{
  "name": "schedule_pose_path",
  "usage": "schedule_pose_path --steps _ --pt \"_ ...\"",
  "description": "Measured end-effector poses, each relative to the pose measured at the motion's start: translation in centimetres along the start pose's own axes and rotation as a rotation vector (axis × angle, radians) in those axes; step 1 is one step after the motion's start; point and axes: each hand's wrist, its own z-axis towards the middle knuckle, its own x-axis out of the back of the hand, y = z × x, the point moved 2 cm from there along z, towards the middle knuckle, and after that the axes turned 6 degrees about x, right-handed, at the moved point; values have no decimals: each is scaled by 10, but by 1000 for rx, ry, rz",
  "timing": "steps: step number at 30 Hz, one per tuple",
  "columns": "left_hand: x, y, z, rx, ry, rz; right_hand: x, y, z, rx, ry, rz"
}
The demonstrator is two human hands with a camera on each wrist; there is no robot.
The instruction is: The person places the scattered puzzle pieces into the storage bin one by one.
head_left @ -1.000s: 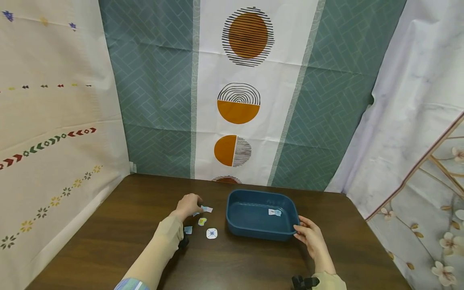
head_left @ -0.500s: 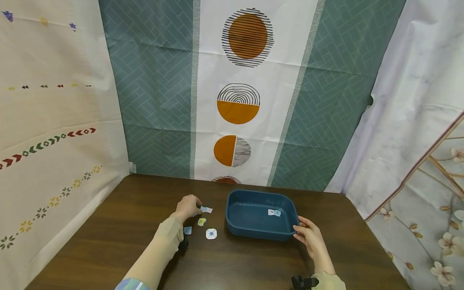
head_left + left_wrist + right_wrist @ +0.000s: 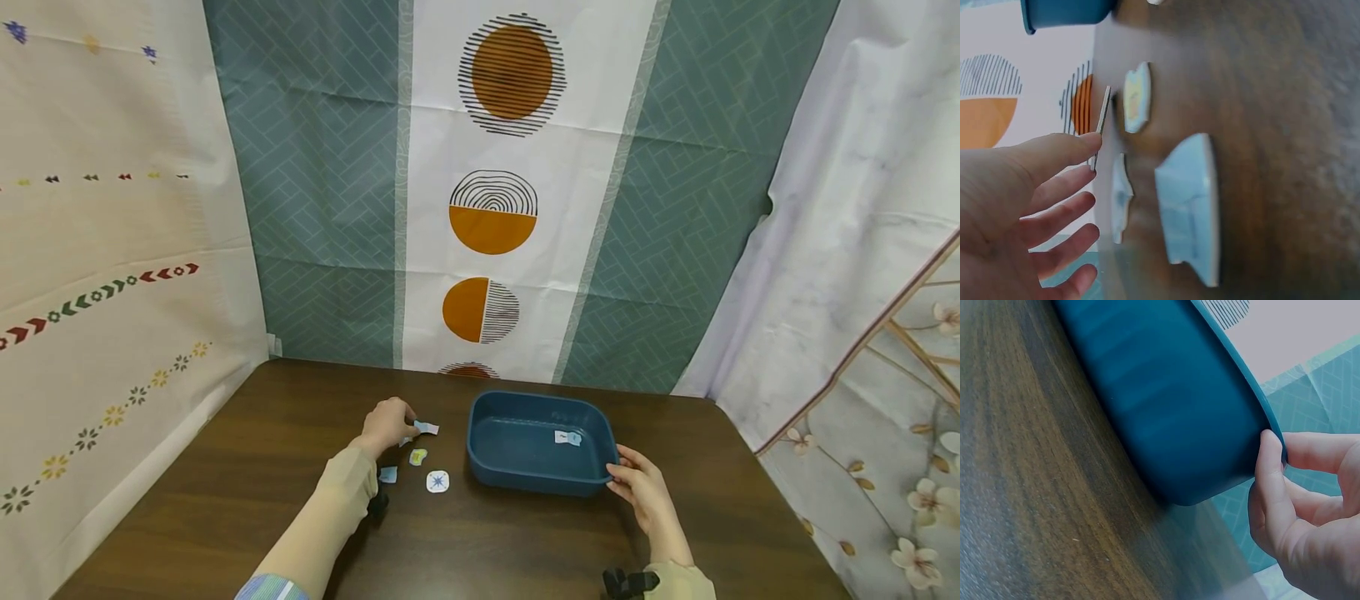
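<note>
My left hand (image 3: 387, 423) is at the far left of the tray, pinching a thin flat light-blue and white cutout piece (image 3: 427, 427) between thumb and finger. In the left wrist view this piece (image 3: 1103, 119) shows edge-on, and the other fingers are spread loosely. Nearby lie a yellow-green piece (image 3: 1137, 98), a narrow light-blue piece (image 3: 1122, 199) and a larger light-blue piece (image 3: 1189, 203). My right hand (image 3: 639, 487) grips the right front corner of a dark blue tray (image 3: 540, 482), thumb and fingers on its rim.
Inside the tray are light-blue and white pieces (image 3: 567, 438) side by side. A white square piece with a blue star (image 3: 438, 482) lies in front of the tray's left side. Patterned cloths (image 3: 322, 250) hang behind and beside the brown wooden table (image 3: 480, 550).
The light-blue and white piece in my left hand has risen slightly, along with the fingers. My right hand and the tray stay in place.
</note>
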Motion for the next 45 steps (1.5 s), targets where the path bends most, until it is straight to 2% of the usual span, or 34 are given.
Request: schedule_pose_path --steps 6,11,17,22,31,39,45 --pt "8 11 1 -37 62 4 1 -1 0 -8 5 3" --pt "20 30 2 -107 126 -5 1 -3 0 -5 3 2" --pt "28 58 3 -202 135 -34 1 -5 1 -8 6 -1" --pt "30 78 3 -249 141 -41 0 -5 3 -8 0 1" --pt "21 109 3 -269 146 -28 -1 -3 3 0 22 13" --pt "3 141 3 -316 90 -16 -2 -3 3 0 29 25" --pt "-16 158 7 -298 40 -2 -3 -4 1 -7 23 27"
